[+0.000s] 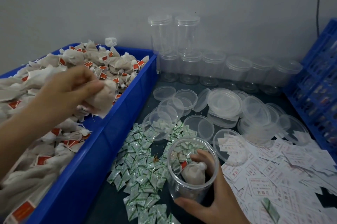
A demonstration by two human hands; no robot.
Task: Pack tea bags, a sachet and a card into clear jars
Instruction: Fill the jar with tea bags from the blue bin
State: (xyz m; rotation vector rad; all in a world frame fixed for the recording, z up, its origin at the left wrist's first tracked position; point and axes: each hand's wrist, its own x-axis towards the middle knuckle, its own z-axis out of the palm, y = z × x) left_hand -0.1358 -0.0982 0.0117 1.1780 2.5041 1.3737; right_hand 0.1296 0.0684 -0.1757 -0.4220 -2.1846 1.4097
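Pinching a bag (104, 100) in curled left fingers (85, 76), above the bin (109, 141). Clasping the jar (175, 174) in right fingers (204, 156), wrapped round its wall, thumb low near the base. Holding a second bag (193, 173) inside, just beside the right fingertips. Jar mouth: below and right of the left fingers, well apart, past the bin wall. Long axis tilted, mouth up toward them. Sachet or card inside: cannot tell. Likely next: carrying across with the left, steadying with the right.

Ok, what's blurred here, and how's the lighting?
Head view: the left hand and its tea bag are motion-blurred; the right hand and clear jar are sharper; the light is dim and even, with soft glare on the lids.
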